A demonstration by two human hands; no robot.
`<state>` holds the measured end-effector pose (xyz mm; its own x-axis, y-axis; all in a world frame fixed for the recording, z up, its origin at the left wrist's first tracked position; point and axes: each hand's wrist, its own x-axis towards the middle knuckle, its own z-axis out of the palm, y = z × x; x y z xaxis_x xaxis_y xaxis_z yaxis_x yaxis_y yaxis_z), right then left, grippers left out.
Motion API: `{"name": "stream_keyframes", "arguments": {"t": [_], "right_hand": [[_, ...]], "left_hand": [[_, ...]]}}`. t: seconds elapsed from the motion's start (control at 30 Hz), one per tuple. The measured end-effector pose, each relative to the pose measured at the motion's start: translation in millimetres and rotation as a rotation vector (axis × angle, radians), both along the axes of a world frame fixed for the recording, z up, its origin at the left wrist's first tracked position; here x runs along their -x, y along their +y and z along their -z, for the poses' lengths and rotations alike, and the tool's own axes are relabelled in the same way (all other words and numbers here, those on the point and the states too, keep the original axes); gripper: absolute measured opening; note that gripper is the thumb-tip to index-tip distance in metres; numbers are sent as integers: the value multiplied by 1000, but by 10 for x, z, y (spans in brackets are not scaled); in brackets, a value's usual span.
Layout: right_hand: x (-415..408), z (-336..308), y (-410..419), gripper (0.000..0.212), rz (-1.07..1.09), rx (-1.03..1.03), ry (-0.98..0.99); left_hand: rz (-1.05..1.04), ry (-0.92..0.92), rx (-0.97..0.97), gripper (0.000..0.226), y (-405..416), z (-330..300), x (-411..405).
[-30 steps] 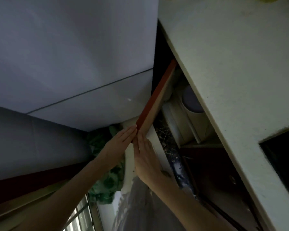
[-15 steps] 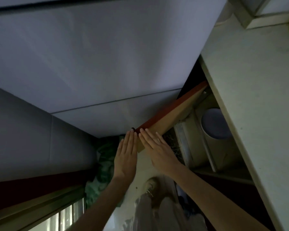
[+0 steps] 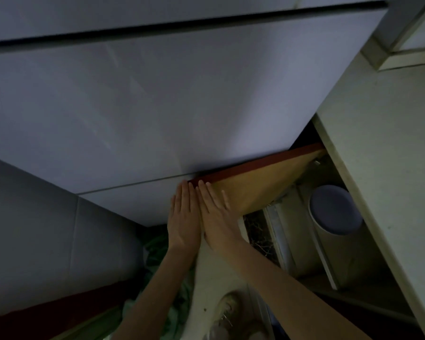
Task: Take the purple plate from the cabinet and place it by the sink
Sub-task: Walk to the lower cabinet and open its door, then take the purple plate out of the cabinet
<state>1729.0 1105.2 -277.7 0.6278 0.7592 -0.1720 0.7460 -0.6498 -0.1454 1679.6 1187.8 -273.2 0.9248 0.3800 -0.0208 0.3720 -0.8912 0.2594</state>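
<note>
Two bare hands press flat against the free end of the cabinet door (image 3: 258,182) in the head view: the left hand (image 3: 183,217) lies against its red edge and the right hand (image 3: 216,217) on its tan inner face, fingers (image 3: 212,196) of both stretched out straight and gripping nothing. Inside the open cabinet (image 3: 368,217), the purple plate (image 3: 335,208) stands on edge in a pale rack (image 3: 302,231), well apart from the hands.

Your two hands lie flat side by side, left hand (image 3: 183,218) touching right hand (image 3: 217,217), on the open cabinet door (image 3: 255,185). To the right, inside the cabinet (image 3: 383,168), the plate (image 3: 335,212) stands on its edge.
</note>
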Motion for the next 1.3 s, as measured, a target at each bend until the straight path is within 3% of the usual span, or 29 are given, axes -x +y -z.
{"name": "stream_keyframes", "arguments": {"t": [0.27, 0.57, 0.67, 0.83, 0.93, 1.07, 1.3], "right_hand": [[90, 90, 59, 71, 89, -41, -85], [-29, 95, -45, 78, -34, -130, 116], [-86, -2, -240, 78, 4, -228, 247], [-93, -284, -691, 57, 267, -527, 415], [-135, -369, -1022, 48, 359, -710, 489], [-172, -310, -1432, 36, 574, -940, 788], [-97, -141, -1770, 30, 853, -1240, 927]], "left_hand": [[31, 15, -21, 64, 30, 6, 29], [62, 62, 28, 80, 76, 38, 66], [51, 38, 58, 84, 70, 10, 86], [104, -66, 122, 75, -160, -151, 45], [233, -116, 299, 65, -371, -223, 15], [368, -137, 518, 61, -642, -261, -56], [111, -142, 1194, 44, -902, -189, -304]]}}
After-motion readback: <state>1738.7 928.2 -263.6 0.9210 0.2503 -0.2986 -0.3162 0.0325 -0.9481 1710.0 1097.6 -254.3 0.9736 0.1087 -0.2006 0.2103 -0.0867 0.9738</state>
